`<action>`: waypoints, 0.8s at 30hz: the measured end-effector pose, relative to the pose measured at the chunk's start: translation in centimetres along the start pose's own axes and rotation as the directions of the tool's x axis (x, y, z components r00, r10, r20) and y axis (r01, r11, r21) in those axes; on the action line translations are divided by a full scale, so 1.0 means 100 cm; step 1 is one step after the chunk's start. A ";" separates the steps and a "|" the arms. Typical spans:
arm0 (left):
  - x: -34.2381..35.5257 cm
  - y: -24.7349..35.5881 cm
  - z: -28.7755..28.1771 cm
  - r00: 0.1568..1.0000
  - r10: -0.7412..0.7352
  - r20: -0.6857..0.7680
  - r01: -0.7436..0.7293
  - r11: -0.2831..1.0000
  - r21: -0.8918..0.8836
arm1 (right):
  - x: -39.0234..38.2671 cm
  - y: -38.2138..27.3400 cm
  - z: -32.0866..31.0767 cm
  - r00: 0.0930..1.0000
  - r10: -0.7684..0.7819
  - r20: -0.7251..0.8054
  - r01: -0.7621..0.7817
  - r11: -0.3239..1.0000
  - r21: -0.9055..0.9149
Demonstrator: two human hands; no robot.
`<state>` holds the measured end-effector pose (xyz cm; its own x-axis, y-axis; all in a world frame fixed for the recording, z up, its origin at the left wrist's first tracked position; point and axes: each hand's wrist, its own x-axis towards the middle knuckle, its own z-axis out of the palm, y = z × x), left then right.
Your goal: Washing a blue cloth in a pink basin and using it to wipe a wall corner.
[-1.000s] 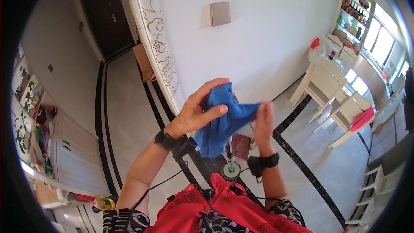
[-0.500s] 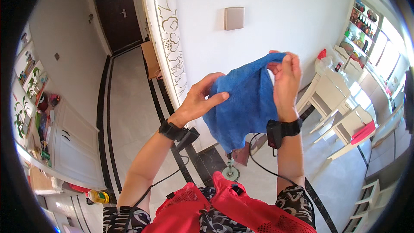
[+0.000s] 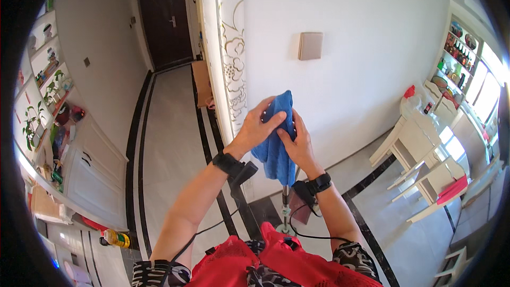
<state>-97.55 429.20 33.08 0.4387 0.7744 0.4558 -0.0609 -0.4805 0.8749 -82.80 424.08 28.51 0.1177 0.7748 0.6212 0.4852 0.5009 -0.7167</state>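
A blue cloth (image 3: 276,154) is bunched into a narrow upright bundle in front of the white wall. My left hand (image 3: 258,127) closes on its left side, thumb lying across the front. From the right, my right hand (image 3: 301,146) presses on the same cloth, its thumb near the left one. Directly below the cloth's lower edge shows a thin metal pole (image 3: 285,199) on a round base. Whether the cloth covers the pole's top is hidden. Both wrists wear black bands with cables.
A square switch plate (image 3: 311,46) is on the wall ahead. A hallway leads to a dark door (image 3: 166,21) at far left. White chairs (image 3: 441,178) stand at right. A white cabinet (image 3: 93,172) and a bottle of yellow liquid (image 3: 116,238) are at left.
The cloth has gone from spread wide to folded narrow. My right hand has moved left and down, close to my left hand. The view has shifted slightly left.
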 end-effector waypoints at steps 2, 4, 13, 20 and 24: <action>0.003 -0.007 -0.009 0.999 0.037 0.027 -0.039 0.998 0.047 | 0.006 0.012 0.010 1.000 -0.015 -0.016 0.016 1.000 0.017; 0.005 -0.006 -0.012 0.999 0.033 0.039 -0.037 0.994 0.099 | 0.010 0.010 0.012 0.997 -0.062 -0.055 0.062 0.998 0.000; 0.019 -0.032 -0.021 0.998 0.026 0.053 -0.034 0.986 0.166 | 0.027 0.036 0.024 0.990 -0.086 -0.115 0.077 0.994 -0.080; 0.031 -0.042 -0.031 0.991 0.133 -0.028 -0.111 0.908 0.404 | 0.035 0.039 0.027 0.981 -0.116 -0.153 0.103 0.991 -0.091; 0.054 -0.034 -0.028 0.991 0.129 -0.027 -0.113 0.939 0.326 | 0.054 0.057 0.015 0.967 -0.134 -0.217 0.099 0.981 -0.165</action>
<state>-97.54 436.14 33.04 0.4033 0.7168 0.5689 0.1854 -0.6728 0.7162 -80.74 431.71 27.35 0.2372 0.5985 0.7652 0.6306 0.5044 -0.5899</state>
